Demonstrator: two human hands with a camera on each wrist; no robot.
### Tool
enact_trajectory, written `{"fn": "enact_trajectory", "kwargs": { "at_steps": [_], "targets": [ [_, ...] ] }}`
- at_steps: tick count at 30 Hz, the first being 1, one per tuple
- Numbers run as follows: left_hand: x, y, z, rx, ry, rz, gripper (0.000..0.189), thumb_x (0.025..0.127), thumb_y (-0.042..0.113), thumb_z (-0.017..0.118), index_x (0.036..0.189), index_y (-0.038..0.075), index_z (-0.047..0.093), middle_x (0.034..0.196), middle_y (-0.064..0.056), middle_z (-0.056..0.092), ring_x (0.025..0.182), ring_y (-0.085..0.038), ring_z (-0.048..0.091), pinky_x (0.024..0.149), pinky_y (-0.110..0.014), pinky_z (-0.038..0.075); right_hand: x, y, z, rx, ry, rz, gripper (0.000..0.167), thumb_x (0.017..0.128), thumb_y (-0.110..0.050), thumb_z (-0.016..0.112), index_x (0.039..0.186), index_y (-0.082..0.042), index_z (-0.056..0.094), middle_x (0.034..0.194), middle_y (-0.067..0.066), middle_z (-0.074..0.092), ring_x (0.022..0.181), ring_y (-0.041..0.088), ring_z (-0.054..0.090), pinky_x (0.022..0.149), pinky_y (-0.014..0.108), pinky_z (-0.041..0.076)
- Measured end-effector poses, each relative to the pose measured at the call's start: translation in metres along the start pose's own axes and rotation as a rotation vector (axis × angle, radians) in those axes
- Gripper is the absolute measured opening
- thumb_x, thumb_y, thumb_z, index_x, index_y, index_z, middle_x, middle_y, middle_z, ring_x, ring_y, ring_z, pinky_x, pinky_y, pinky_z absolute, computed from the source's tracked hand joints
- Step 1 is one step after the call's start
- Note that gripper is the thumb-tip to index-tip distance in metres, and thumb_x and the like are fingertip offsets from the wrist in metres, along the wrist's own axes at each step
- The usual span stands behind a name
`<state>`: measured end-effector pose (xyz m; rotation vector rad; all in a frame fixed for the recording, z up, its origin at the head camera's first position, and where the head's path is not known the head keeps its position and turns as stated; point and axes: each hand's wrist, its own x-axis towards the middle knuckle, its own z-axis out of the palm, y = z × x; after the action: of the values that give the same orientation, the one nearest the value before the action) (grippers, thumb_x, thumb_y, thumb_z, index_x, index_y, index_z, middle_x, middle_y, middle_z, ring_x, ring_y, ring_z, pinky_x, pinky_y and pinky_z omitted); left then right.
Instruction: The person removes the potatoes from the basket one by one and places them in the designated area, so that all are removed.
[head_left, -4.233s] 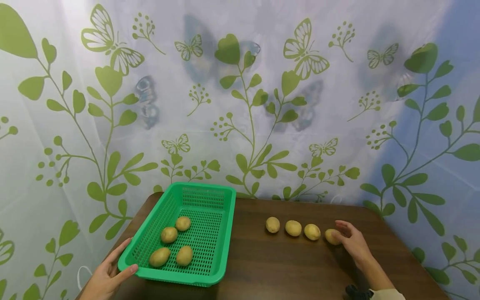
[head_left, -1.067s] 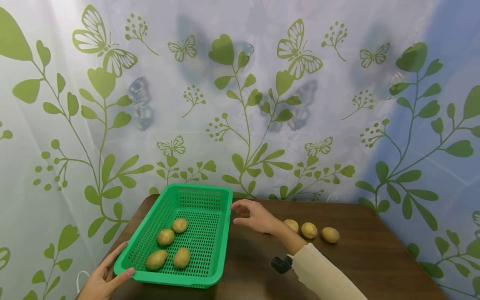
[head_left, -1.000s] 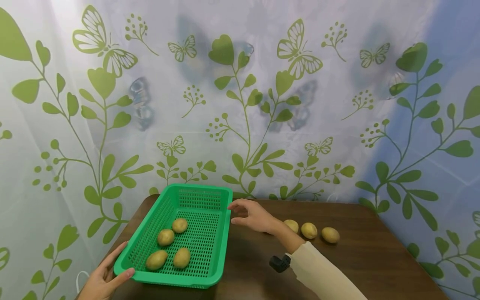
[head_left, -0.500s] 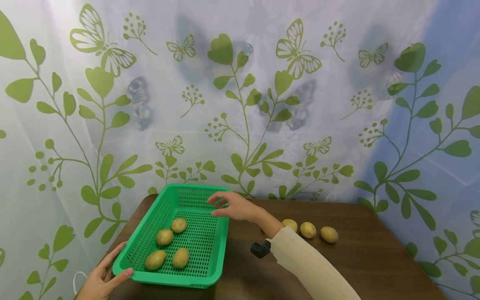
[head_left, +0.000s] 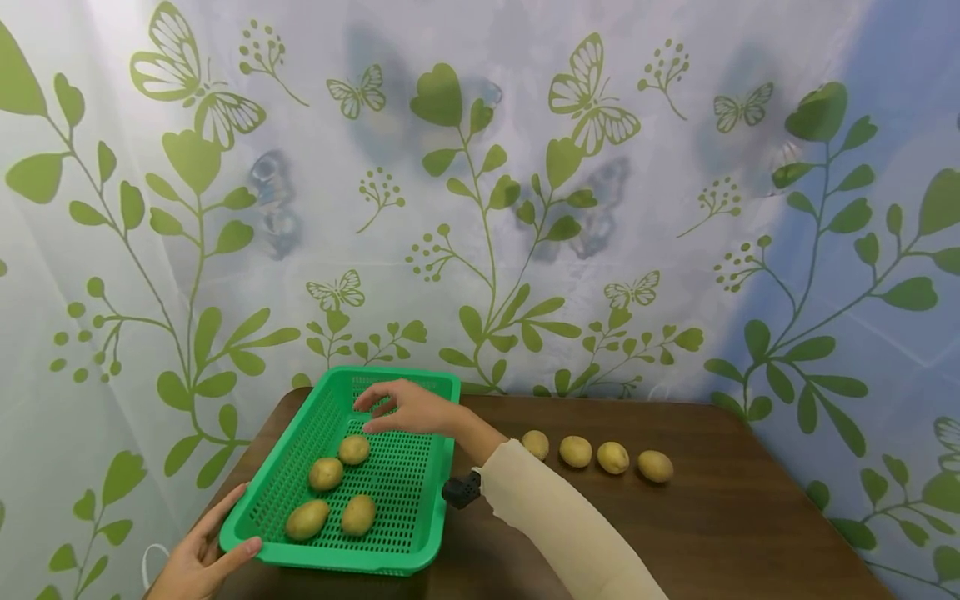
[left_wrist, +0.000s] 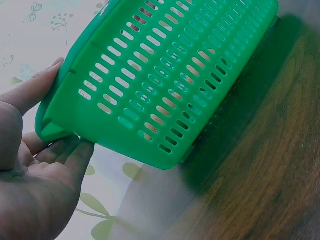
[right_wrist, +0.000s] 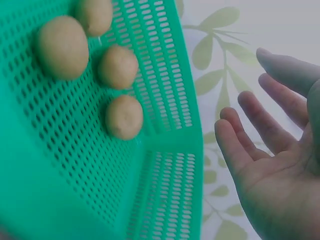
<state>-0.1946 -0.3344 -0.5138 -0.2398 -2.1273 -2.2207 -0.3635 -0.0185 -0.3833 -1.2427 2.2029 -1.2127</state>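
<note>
A green slatted basket stands on the left of the table, holding several potatoes on its floor. My left hand grips its near left corner; in the left wrist view the thumb lies on the rim and the fingers curl beneath it. Over the far part of the basket hovers my right hand, fingers loosely bent and nothing in them. The right wrist view shows that hand with its palm bare, beside the basket wall and the potatoes. To the right, more potatoes lie in a row.
The brown wooden table meets a pale curtain printed with green leaves and butterflies. A black wrist camera sits at the right sleeve. A white cable hangs left of the table.
My right hand has moved left, from the rightmost potato of the row across the table to above the basket. The left hand keeps its grip, and the potatoes lie as before.
</note>
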Motion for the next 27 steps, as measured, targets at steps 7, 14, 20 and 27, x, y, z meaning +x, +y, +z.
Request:
{"fn": "enact_trajectory", "kwargs": {
  "at_steps": [7,14,20,27],
  "targets": [
    [0.000,0.002,0.001,0.037,0.008,0.050,0.079,0.103,-0.006,0.058,0.162,-0.008,0.006,0.134,0.028,0.051,0.113,0.002,0.061,0.085,-0.025,0.059,0.027,0.007,0.020,0.073,-0.022,0.033,0.040,0.102,-0.016,0.070,0.140,-0.007,0.061,0.133,-0.003,0.061,0.125,0.017,0.059,0.097,0.024,0.051],
    [-0.003,0.003,0.000,0.044,0.023,-0.021,0.081,0.104,-0.003,0.058,0.162,-0.008,0.003,0.128,0.027,0.053,0.111,0.001,0.062,0.084,-0.028,0.060,0.037,0.028,0.045,0.077,-0.093,0.063,0.038,0.102,-0.013,0.070,0.138,-0.003,0.063,0.130,-0.002,0.063,0.124,0.016,0.058,0.096,0.023,0.051],
    [-0.002,0.000,0.000,0.033,-0.003,0.047,0.079,0.103,-0.007,0.057,0.161,-0.010,0.003,0.134,0.027,0.052,0.114,0.000,0.061,0.085,-0.027,0.060,0.041,0.037,0.059,0.085,-0.206,0.100,0.039,0.100,-0.013,0.072,0.137,-0.005,0.064,0.126,0.000,0.066,0.118,0.010,0.059,0.092,0.022,0.052],
    [-0.003,-0.001,0.002,-0.023,-0.047,0.120,0.077,0.102,-0.012,0.054,0.160,-0.013,0.003,0.138,0.020,0.054,0.118,-0.004,0.061,0.088,-0.027,0.059,0.039,0.042,0.061,0.049,-0.431,0.220,0.038,0.098,-0.007,0.074,0.135,-0.009,0.066,0.123,-0.006,0.064,0.114,0.008,0.059,0.087,0.028,0.055]
  ]
}}
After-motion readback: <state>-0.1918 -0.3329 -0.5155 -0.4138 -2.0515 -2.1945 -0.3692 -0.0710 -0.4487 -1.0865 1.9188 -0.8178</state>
